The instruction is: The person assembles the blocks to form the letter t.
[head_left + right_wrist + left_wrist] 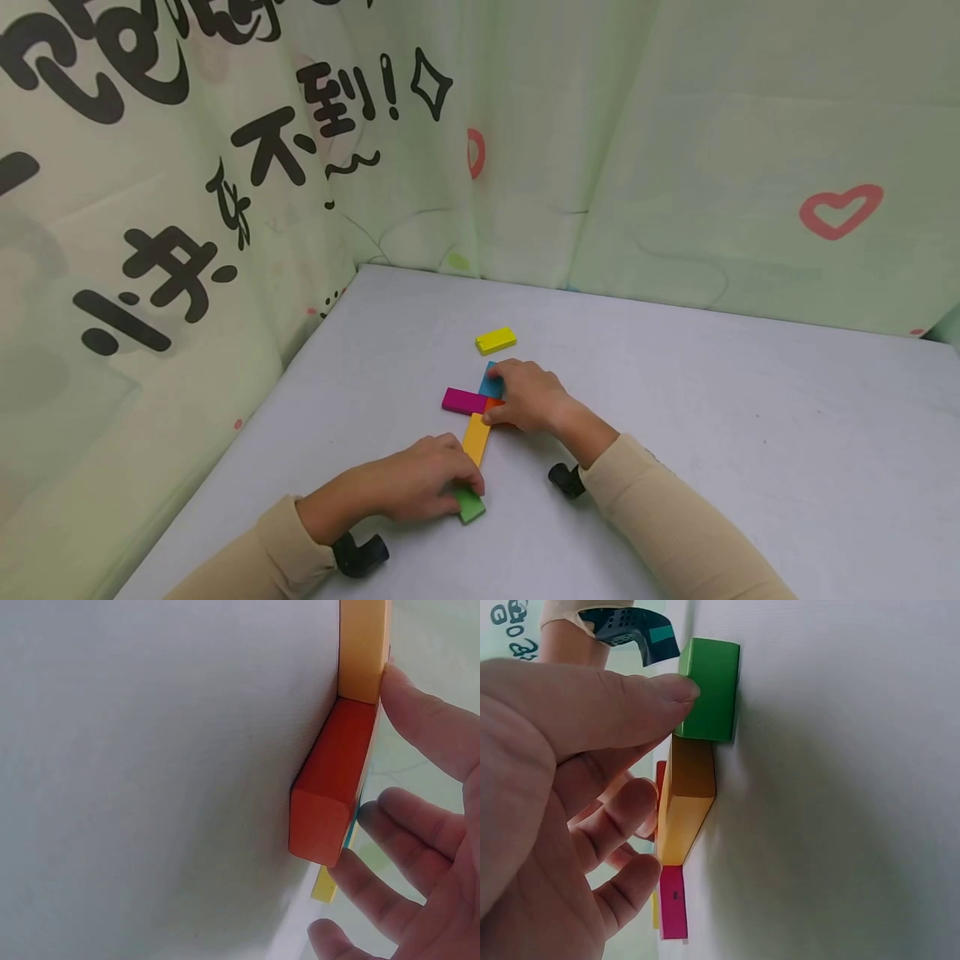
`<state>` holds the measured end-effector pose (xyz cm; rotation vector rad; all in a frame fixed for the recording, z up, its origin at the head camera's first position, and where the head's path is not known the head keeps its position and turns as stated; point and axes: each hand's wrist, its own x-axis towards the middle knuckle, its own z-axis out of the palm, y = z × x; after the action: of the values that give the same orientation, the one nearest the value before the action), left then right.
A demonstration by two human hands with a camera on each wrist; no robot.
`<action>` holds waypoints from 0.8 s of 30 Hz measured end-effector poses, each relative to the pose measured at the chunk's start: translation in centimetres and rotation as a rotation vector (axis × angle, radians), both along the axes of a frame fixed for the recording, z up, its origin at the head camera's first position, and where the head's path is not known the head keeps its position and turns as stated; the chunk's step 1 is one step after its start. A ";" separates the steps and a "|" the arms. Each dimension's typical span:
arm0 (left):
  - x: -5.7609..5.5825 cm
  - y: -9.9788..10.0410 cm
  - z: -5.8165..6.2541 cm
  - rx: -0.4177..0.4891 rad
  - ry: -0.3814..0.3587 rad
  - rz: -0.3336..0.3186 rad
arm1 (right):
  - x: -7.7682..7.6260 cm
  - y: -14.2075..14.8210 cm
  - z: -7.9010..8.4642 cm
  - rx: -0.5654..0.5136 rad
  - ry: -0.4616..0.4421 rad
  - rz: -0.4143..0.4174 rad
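In the head view, my left hand (416, 481) pinches a green block (470, 507) between thumb and fingers. That block touches the near end of a light-orange block (476, 440). My right hand (531, 397) lies over the middle of a joined figure of blocks. Its thumb touches the light-orange block beside a red-orange block (322, 821), while its fingertips rest by a blue block (491, 385). The right hand partly hides the red-orange and blue blocks. A magenta block (463, 401) sticks out leftward from the figure.
Beyond the blue block, a yellow block (496, 341) lies apart on the white table (712, 433). A pale curtain (690, 167) with printed characters and hearts stands along the table's back and left edges. Dark wrist-worn devices sit under both cuffs.
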<state>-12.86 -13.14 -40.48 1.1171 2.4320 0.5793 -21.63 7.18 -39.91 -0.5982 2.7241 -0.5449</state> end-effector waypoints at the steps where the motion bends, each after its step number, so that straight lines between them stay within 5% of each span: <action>1: 0.0 0.0 -0.1 0.002 0.004 0.000 | 0.0 0.0 0.0 0.001 0.001 0.000; 14: -0.1 -0.1 0.1 0.016 -0.027 0.016 | 0.0 0.0 0.1 0.004 0.000 -0.001; 19: -0.5 -0.3 0.3 0.046 -0.022 0.103 | 0.1 0.0 0.2 -0.006 -0.008 -0.005; 24: -1.0 -0.5 0.0 0.100 0.090 0.198 | 0.1 0.1 0.2 -0.008 -0.004 0.000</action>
<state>-13.84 -13.63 -40.45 0.9655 2.6367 0.7335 -21.50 7.27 -39.71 -0.5981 2.7196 -0.5570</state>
